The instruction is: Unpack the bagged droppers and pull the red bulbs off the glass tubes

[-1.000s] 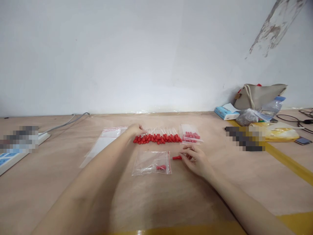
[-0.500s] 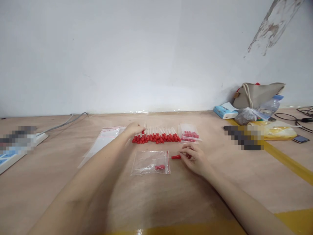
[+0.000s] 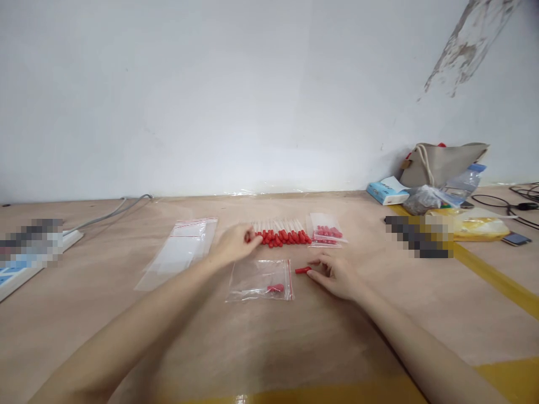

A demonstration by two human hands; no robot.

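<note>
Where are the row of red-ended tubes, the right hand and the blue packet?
Row of red-ended tubes (image 3: 284, 237): head view, red ends mid-row.
Right hand (image 3: 340, 277): head view, back of the hand.
Blue packet (image 3: 380, 193): head view, blue top.

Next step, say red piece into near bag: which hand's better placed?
Right, likely. Right hand has the red piece at its fingertips, beside the near bag; left hand is over at the red row.

1. A pale, plain wall (image 3: 210, 101) spans nine to three o'clock, across twelve.
2. A peeled, brownish patch (image 3: 467, 50) scars it at one o'clock.
3. Below lies a brown tabletop (image 3: 261, 348).
4. Yellow tape (image 3: 488, 269) crosses it around four o'clock.
5. The light is even, with soft shadows.
</note>
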